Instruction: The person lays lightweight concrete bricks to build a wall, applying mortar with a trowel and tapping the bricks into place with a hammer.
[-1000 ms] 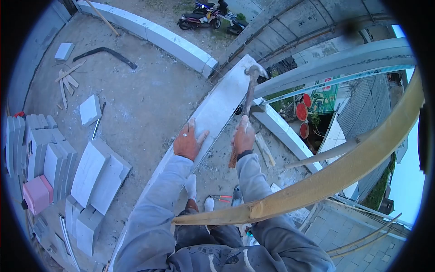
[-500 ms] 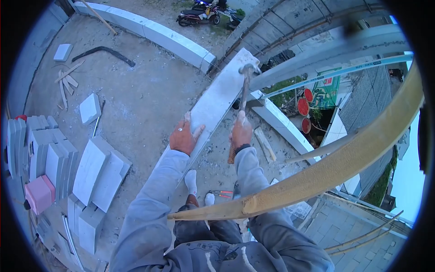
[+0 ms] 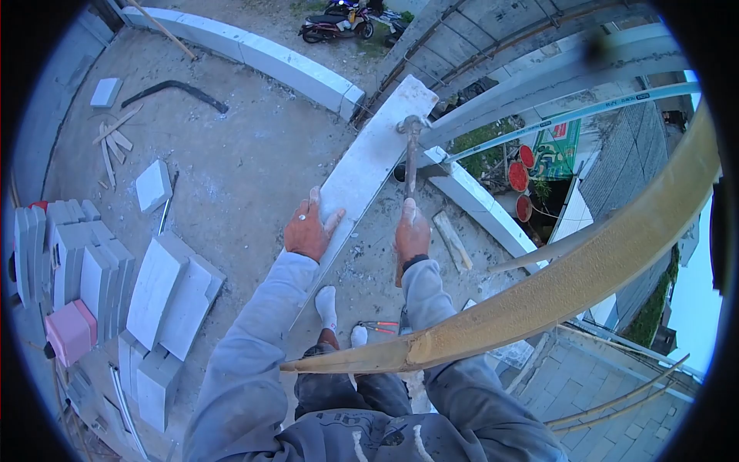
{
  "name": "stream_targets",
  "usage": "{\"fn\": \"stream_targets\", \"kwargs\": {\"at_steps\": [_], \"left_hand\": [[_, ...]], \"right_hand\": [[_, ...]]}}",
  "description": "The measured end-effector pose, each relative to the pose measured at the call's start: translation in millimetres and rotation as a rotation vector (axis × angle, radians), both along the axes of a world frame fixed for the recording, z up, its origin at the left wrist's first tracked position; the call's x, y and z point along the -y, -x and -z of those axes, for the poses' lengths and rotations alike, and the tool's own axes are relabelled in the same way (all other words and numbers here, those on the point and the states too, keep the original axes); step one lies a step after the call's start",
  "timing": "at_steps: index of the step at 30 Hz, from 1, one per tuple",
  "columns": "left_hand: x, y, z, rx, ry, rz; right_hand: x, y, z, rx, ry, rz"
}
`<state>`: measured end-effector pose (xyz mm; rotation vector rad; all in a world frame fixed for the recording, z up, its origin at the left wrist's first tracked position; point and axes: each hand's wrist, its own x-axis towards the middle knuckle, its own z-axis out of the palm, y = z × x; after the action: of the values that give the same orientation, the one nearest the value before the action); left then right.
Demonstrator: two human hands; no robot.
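A long whitish board (image 3: 369, 158) runs diagonally away from me. My left hand (image 3: 308, 229) lies on its left edge, thumb spread from the stretched fingers, a ring on one finger; the outer fingers are partly hidden. Wrapped round the wooden handle of a hammer (image 3: 412, 158), my right hand (image 3: 412, 231) is closed to the right of the board. The hammer's head is over the board's far part, near its right edge; whether it touches cannot be told.
A curved tan beam (image 3: 554, 285) crosses close in front of my right arm. Pale blocks (image 3: 158, 292) are stacked at left beside a pink container (image 3: 71, 333). Red-handled pliers (image 3: 377, 326) lie by my feet. A low white block wall (image 3: 485, 204) stands at right.
The hammer's head has shifted slightly left and nearer to me, and my right hand has moved a little with it. My left hand stays on the board.
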<state>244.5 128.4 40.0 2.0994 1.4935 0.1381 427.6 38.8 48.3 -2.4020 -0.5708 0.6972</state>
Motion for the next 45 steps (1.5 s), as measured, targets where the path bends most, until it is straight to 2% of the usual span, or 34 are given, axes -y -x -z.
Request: {"fn": "stream_targets", "kwargs": {"at_steps": [2,4,5,7,8,11,12,13,15,19,20,21,23,24,28,30,31,33,34,35,37,39,41,43,45], "left_hand": [[11,3,2,-0.012,0.025,0.016],[7,1,-2,-0.011,0.001,0.002],[6,0,-4,-0.013,0.000,-0.003],[6,1,-6,-0.009,0.044,-0.003],[5,1,-4,-0.013,0.046,-0.004],[8,2,0,-0.011,0.009,0.001],[8,2,-1,-0.020,0.014,-0.004],[7,0,-2,-0.025,0.015,-0.007],[9,0,-2,-0.015,0.013,-0.006],[8,0,-2,0.004,0.030,-0.017],[5,-1,0,-0.006,0.033,-0.025],[6,-1,3,0.021,0.001,-0.020],[10,4,6,0.029,-0.019,-0.026],[10,4,2,0.014,0.000,-0.017],[8,1,1,0.007,0.003,-0.007],[9,2,8,0.002,-0.033,-0.010],[11,3,10,0.016,-0.082,-0.009],[10,4,10,0.028,-0.074,-0.012],[10,2,10,0.035,-0.062,-0.007],[11,1,10,0.040,-0.076,-0.007],[10,2,16,0.024,-0.100,-0.015],[21,5,2,0.005,-0.006,-0.002],[7,0,3,0.001,0.025,-0.021],[12,6,13,0.100,-0.071,-0.013],[9,6,10,0.082,-0.034,-0.023]], "right_hand": [[17,5,-7,-0.084,-0.020,0.049],[11,10,-38,-0.068,-0.248,0.066],[6,11,-54,-0.071,-0.249,0.062],[-3,13,-86,-0.109,-0.510,0.077],[-9,15,-97,0.025,-0.619,0.007],[-7,6,-49,0.053,-0.521,0.041],[-6,12,-40,0.253,-0.412,-0.034],[-2,12,-22,0.259,-0.416,-0.030],[6,7,4,-0.038,-0.003,0.001],[32,2,-18,-0.143,-0.086,0.041],[46,0,-9,-0.049,-0.170,-0.019],[52,6,-24,-0.070,-0.156,-0.030],[58,16,-59,-0.263,-0.289,-0.040],[56,21,-65,-0.360,-0.449,-0.027],[51,30,-86,-0.412,-0.483,-0.095],[53,33,-73,-0.160,-0.634,-0.194],[58,34,-52,-0.171,-0.626,-0.197],[62,27,2,0.115,-0.149,-0.270],[59,23,10,0.059,-0.042,-0.339],[59,21,5,0.067,-0.055,-0.339],[57,23,-10,-0.149,-0.022,-0.217],[71,32,-39,-0.183,-0.033,-0.173],[60,30,-44,-0.198,-0.101,-0.165],[62,34,-40,-0.028,-0.324,-0.200],[63,34,-18,-0.015,-0.295,-0.235]]}}
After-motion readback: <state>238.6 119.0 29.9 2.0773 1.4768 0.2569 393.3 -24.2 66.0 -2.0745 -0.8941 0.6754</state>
